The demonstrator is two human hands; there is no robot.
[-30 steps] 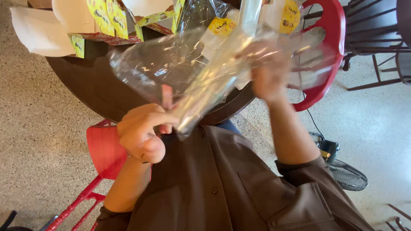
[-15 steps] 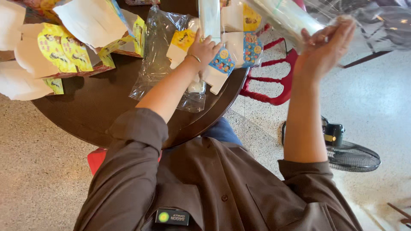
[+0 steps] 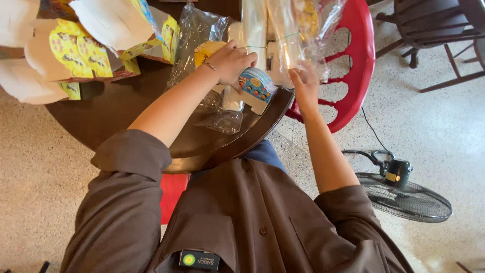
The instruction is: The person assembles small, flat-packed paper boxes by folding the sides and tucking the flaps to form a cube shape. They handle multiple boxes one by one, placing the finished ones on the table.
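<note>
The clear plastic bag [image 3: 298,30] is cut off at the top edge; its long axis stands nearly upright. The right hand [image 3: 304,83] pinches its lower end, and the left hand [image 3: 233,61] grips a small colourful carton [image 3: 256,86].

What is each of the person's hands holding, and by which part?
The left hand closes over the top of a colourful printed card packet. The right hand pinches the lower edge of a clear plastic bag.

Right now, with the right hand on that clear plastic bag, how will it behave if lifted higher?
The clear plastic bag looks thin and crinkled, so it will likely flop and sag rather than hold shape. The right hand pinches only its lower edge, and the glossy film may slip. It seems light; the printed card inside could shift.
</note>
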